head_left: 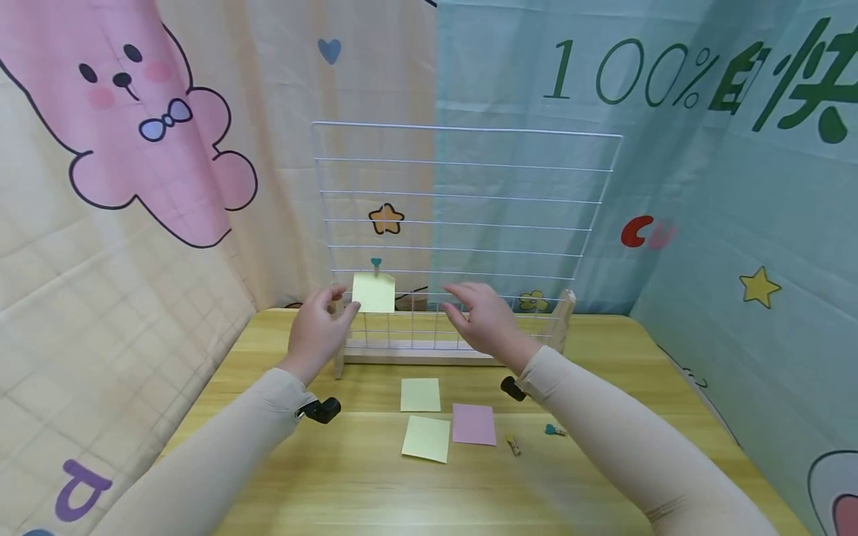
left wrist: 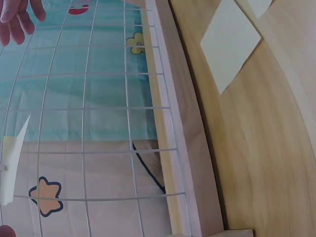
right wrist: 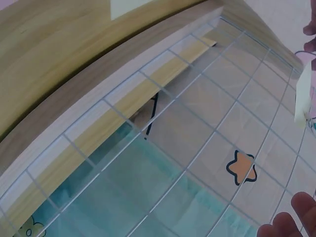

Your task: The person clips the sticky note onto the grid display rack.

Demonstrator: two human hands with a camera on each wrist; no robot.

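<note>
A pale yellow sticky note (head_left: 374, 292) hangs on the white wire grid rack (head_left: 469, 130), under a small clip with a teal heart (head_left: 376, 262). My left hand (head_left: 318, 327) is at the note's left side, fingers loosely bent. Its thumb tip overlaps the note's lower left edge in the head view; contact is unclear. In the left wrist view the note (left wrist: 14, 165) stands out from the wires. My right hand (head_left: 488, 316) hovers before the grid to the right of the note, fingers spread and holding nothing.
On the wooden table (head_left: 322, 476) lie two yellow notes, one nearer the rack (head_left: 420, 394), and a purple note (head_left: 474, 424). To their right are a yellow clip (head_left: 513, 445) and a teal clip (head_left: 553, 429). Printed curtains (head_left: 704, 223) hang behind and beside the table.
</note>
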